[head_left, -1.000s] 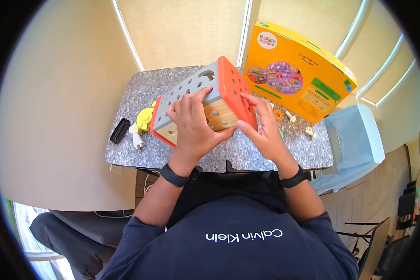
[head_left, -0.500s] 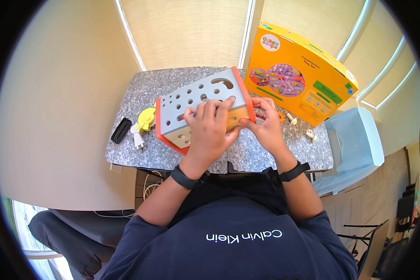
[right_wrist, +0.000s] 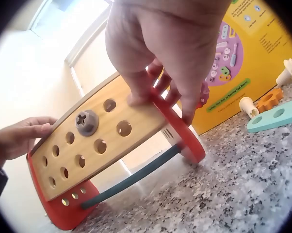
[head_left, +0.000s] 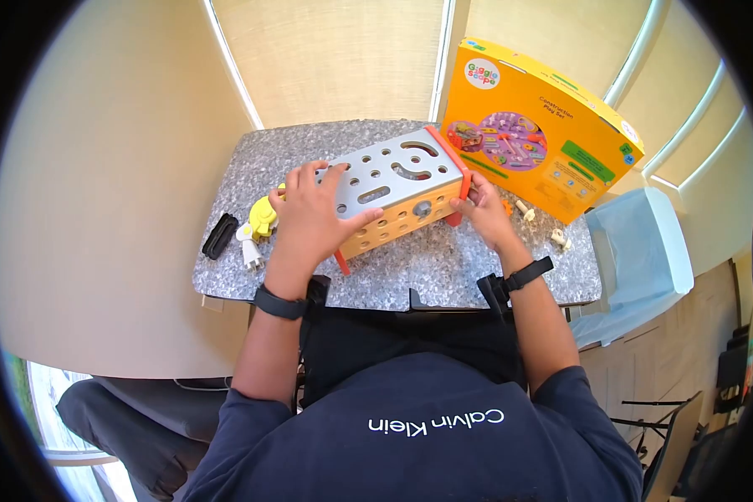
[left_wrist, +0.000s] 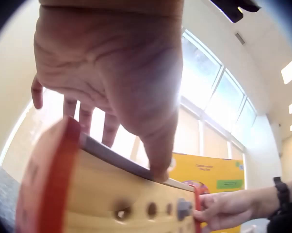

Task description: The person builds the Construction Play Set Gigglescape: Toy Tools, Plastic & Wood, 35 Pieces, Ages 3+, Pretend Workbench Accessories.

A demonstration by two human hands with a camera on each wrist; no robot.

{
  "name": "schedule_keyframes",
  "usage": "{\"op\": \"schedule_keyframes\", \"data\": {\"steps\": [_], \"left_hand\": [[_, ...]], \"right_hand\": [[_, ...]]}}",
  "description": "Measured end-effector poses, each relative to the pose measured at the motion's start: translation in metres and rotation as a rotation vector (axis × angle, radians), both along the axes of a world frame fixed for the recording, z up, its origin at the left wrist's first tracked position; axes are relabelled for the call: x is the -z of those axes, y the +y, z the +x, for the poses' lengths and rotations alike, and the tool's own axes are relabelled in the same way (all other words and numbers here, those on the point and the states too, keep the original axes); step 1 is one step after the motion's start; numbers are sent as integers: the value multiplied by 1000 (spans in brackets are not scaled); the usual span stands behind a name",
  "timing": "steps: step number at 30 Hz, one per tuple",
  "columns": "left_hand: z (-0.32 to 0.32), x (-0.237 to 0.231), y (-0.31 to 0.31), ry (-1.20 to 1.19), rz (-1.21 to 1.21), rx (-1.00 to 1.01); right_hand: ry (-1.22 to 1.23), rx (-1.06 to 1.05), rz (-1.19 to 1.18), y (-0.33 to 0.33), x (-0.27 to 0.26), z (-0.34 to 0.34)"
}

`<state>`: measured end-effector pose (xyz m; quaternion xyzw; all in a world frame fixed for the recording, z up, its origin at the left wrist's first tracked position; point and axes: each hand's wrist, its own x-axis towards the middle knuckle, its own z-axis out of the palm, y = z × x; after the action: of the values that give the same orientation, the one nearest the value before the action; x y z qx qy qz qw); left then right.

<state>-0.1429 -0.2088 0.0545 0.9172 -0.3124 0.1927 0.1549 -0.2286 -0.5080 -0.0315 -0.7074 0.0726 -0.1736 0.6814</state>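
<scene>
Grey speckled table (head_left: 393,284) below; holed box (head_left: 396,187) between the hands (head_left: 312,219) (head_left: 489,221).

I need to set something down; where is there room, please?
Bare table lies between the toy bench and the front edge, and behind the bench at back left. It's crowded around the yellow piece, left, and cream bolts, right.

The toy bench (head_left: 399,188) is grey, red and tan, the carton (head_left: 552,125) yellow, the tabletop (head_left: 385,280) speckled grey
</scene>
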Motion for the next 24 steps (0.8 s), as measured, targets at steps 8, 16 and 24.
{"op": "schedule_keyframes", "data": {"steps": [8,16,24], "left_hand": [[13,0,6,54,135,56],[-6,7,-2,-19,92,47],[-4,-4,-1,-5,127,38]], "right_hand": [[-38,1,12,-6,8,8],[-57,203,-230,-24,14,13],[167,227,-1008,-36,-16,-20]]}}
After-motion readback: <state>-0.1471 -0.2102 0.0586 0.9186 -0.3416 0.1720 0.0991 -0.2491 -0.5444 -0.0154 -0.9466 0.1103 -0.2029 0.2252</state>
